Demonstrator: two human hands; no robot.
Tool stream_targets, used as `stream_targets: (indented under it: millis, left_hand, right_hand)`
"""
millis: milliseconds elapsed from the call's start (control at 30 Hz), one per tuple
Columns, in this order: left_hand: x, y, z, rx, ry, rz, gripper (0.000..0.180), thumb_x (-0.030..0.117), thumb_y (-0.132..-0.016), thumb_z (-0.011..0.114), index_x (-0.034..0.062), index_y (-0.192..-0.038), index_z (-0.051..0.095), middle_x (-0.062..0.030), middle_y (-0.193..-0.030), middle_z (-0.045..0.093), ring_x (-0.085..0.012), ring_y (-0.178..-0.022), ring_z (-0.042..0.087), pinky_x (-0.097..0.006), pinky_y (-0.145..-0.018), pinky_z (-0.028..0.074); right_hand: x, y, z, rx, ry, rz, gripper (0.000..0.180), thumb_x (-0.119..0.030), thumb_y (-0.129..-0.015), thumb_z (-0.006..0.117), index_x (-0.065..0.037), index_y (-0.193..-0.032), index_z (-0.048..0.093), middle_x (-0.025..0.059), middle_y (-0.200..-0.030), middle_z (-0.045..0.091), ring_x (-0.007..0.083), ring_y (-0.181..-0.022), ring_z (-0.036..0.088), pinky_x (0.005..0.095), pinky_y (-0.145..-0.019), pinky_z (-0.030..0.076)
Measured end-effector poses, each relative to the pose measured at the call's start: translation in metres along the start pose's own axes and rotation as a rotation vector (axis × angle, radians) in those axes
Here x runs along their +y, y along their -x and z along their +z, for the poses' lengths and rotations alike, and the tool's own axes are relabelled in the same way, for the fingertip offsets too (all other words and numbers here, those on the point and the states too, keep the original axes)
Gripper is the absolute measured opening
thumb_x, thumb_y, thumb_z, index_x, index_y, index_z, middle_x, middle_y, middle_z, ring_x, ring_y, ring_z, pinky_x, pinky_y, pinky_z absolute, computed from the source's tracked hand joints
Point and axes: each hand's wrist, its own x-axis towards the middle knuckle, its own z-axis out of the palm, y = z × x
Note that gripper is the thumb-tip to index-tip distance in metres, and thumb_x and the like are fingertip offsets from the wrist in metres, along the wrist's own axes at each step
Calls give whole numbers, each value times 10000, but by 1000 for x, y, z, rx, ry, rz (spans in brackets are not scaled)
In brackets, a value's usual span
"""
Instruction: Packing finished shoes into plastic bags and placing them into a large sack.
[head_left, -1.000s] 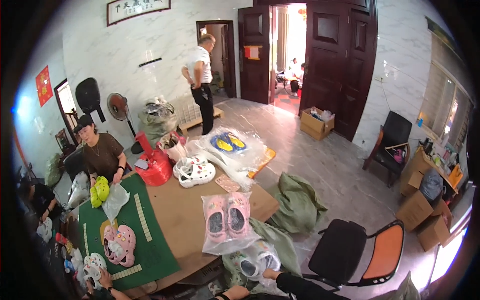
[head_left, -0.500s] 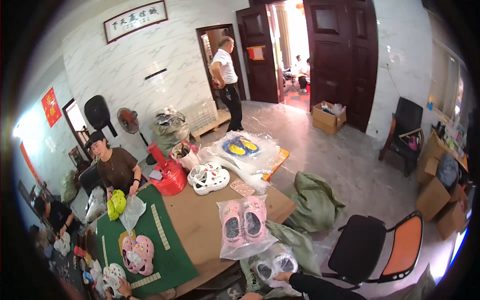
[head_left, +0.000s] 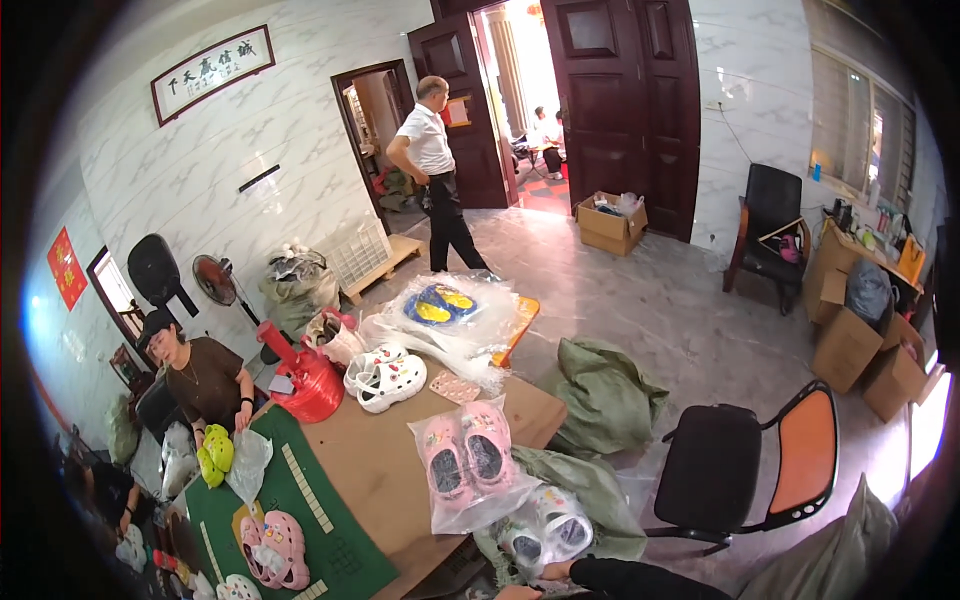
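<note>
While my black-sleeved right arm [head_left: 640, 578] comes in along the lower edge, my right hand [head_left: 557, 571] rests against a clear plastic bag of white perforated clogs [head_left: 545, 530] lying on green sacking just below the brown worktop [head_left: 395, 475]; I cannot tell how far its fingers are spread. My left hand [head_left: 512, 593] barely shows at the frame's edge, its grip unreadable. Just above, a clear bag of pink clogs [head_left: 468, 455] lies on the worktop's corner.
</note>
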Motion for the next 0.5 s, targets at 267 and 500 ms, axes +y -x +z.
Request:
stream_targets:
  millis: [267,500]
  left_hand:
    - [-24,-8,32,-158,95,-74,230,257,-774,474,82,-877,582,-190,-826,585,-310,-772,574,-416,-666,444]
    - [-14,0,15,-117,1,-76,192,179,-774,421,69,-786,578,-155,-770,587,-326,-746,575,-415,-627,459]
  right_hand:
    - [-72,14,33,-372,86,-66,502,-388,-787,481,-10,-1118,506,62,-1046,562,227,-857,532,364,-727,434]
    - [-19,61,-9,-516,437,-4,304,-341,-696,525,-115,-869,634,69,-764,595,266,-617,509,382,-566,396]
